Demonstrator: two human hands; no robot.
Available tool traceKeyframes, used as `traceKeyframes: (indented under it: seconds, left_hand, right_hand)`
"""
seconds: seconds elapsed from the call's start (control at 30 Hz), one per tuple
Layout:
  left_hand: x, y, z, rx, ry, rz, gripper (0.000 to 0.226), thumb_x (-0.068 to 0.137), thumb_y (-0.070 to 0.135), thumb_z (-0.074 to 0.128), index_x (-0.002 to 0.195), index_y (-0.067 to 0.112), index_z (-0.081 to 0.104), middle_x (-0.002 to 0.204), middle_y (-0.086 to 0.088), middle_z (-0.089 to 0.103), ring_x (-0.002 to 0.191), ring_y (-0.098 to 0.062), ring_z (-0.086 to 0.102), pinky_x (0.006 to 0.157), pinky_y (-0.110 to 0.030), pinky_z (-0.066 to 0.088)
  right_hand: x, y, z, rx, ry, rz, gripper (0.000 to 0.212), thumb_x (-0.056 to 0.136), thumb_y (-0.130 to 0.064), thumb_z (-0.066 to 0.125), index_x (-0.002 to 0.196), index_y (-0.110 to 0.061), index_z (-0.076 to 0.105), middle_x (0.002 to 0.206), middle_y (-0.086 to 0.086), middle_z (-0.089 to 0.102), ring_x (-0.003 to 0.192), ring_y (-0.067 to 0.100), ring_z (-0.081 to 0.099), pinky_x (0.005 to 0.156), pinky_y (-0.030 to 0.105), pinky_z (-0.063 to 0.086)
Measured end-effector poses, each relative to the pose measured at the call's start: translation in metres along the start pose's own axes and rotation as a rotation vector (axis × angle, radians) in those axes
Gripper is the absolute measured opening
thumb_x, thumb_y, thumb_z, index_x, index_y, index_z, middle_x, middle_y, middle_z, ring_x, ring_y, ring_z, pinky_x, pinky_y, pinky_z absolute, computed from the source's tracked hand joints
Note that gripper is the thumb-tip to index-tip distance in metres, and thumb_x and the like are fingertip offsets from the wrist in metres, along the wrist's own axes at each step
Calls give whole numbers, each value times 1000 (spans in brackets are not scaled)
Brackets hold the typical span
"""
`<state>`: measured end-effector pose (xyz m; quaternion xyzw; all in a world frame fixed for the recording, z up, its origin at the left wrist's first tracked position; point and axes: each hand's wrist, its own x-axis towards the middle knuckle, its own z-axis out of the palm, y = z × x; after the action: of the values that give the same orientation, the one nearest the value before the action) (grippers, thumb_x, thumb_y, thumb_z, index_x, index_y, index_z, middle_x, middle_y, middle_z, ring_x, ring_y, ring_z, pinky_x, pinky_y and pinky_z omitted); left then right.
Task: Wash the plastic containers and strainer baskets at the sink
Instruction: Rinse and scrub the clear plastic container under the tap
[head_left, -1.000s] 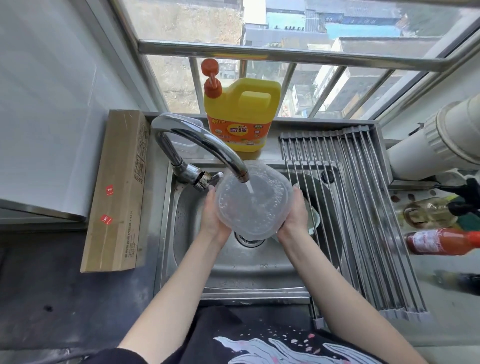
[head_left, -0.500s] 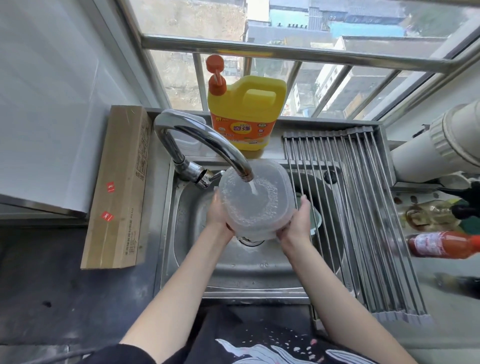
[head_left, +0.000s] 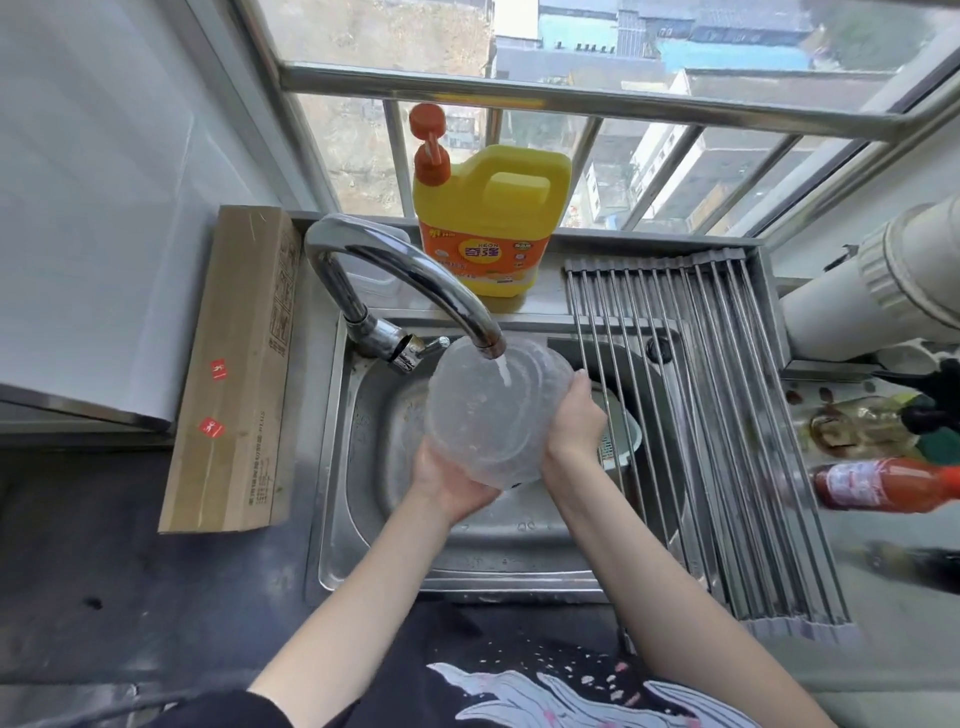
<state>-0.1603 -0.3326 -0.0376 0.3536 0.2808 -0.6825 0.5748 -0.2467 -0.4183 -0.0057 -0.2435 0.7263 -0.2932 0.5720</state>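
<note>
We are holding the clear plastic container tilted under the running faucet above the sink: our left hand is cupping its lower edge, our right hand is gripping its right rim.

A person rinses a clear plastic container under a running tap over a steel sink. The left hand cups the container from below at its near edge; the right hand grips its right side. Water streams into the tilted container. A yellow detergent jug with an orange pump stands on the ledge behind the tap. A metal drying rack spans the sink's right half, a cardboard box lies to the left, and a red bottle lies at right.
</note>
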Motion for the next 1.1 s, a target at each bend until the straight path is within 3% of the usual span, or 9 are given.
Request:
traceKeyframes:
  seconds: [0.1, 0.17, 0.23, 0.47, 0.57, 0.67, 0.83, 0.97, 1.1]
  left_hand:
    - [1, -13, -1, -36, 101, -20, 46, 84, 44, 50, 126, 28, 57, 121, -5, 65, 104, -30, 60, 90, -40, 49]
    - [5, -13, -11, -119, 275, 22, 36, 93, 37, 35, 115, 26, 60, 93, -9, 71, 83, -27, 60, 69, -34, 52]
    - [3, -5, -20, -188, 432, 101, 36, 94, 35, 28, 93, 22, 62, 91, -3, 66, 73, -24, 57, 58, -32, 48]
    - [-10, 22, -33, -14, 453, 442, 30, 92, 35, 39, 77, 22, 61, 75, 0, 67, 73, -22, 61, 60, -28, 51]
    - [-2, 17, -41, 190, 432, 412, 31, 96, 36, 38, 96, 18, 63, 107, -11, 67, 89, -26, 60, 63, -31, 49]
    - [-1, 20, -31, 278, 296, 142, 44, 95, 47, 35, 127, 21, 50, 129, -15, 54, 99, -31, 58, 65, -40, 51]
    - [-6, 8, 5, 177, 34, -182, 67, 95, 57, 29, 140, 9, 38, 141, -26, 41, 122, -44, 47, 84, -58, 46]
    - [-13, 0, 21, 179, 23, -281, 74, 94, 58, 32, 144, 3, 32, 135, -33, 41, 124, -48, 43, 82, -51, 53]
    - [-21, 18, 8, 466, 18, -195, 101, 77, 84, 12, 147, 14, 30, 146, -34, 29, 133, -47, 34, 100, -57, 35]
  right_hand:
    - [3, 0, 7, -169, 20, 25, 45, 93, -43, 39, 79, -7, 61, 89, 7, 63, 81, 26, 59, 81, 37, 49]
    - [6, -1, 11, -315, -64, 53, 49, 93, -40, 35, 106, 0, 60, 108, 13, 62, 95, 29, 59, 86, 37, 48]
    - [5, -2, 16, -419, -195, 88, 49, 91, -37, 34, 115, -1, 56, 113, 14, 61, 97, 30, 59, 84, 37, 48]
    - [9, 14, 33, -130, -457, 194, 38, 95, -37, 48, 91, -4, 67, 68, 4, 64, 64, 21, 61, 57, 27, 47]
    - [3, 21, 17, 109, -389, 249, 37, 98, -25, 42, 65, -13, 53, 58, 1, 55, 54, 16, 51, 56, 28, 41]
    - [3, 19, 3, 79, -163, 65, 29, 89, -21, 55, 59, -20, 54, 61, -3, 54, 55, 15, 51, 52, 25, 43]
    - [10, 11, -10, -36, 112, -353, 54, 97, -37, 41, 57, -3, 52, 54, 4, 51, 55, 19, 47, 55, 33, 39]
    - [-2, 10, -14, -220, -6, -752, 52, 100, -36, 34, 50, -21, 31, 45, -5, 30, 43, 7, 27, 47, 27, 24]
    - [-16, 25, -32, -520, -258, -1225, 48, 101, -40, 30, 63, -16, 46, 56, -10, 38, 49, 1, 32, 48, 15, 21]
